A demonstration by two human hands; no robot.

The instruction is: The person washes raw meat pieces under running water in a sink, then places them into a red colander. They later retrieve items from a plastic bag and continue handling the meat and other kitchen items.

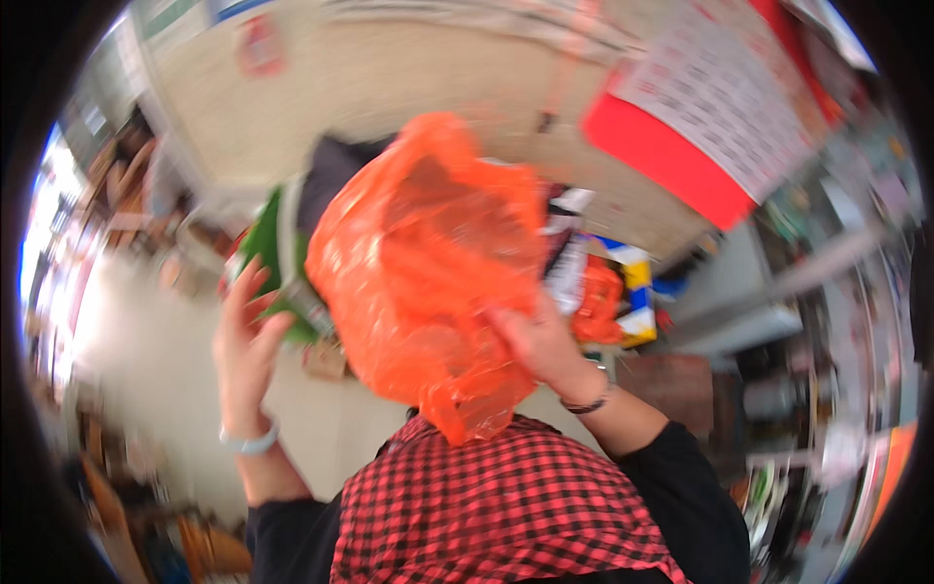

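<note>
A puffed-out orange plastic bag (430, 277) fills the middle of the head view, in front of my chest. My right hand (529, 332) grips its right side, thumb on the near face; the other fingers are partly hidden by the film. To the left of the bag my left hand (252, 328) is raised with its fingers apart, holding nothing. Just beyond that hand lies a green item with a pale band (270, 241). Dark fabric (328, 175) shows behind the bag's upper left edge. Whether anything is inside the bag cannot be told.
Behind the bag on the right are a yellow, blue and white box (638, 292) and a smaller orange plastic bag (602, 303). A printed sheet on red backing (678, 160) hangs on the wall. Crowded shelves (817, 350) line the right; wooden furniture (211, 547) stands lower left.
</note>
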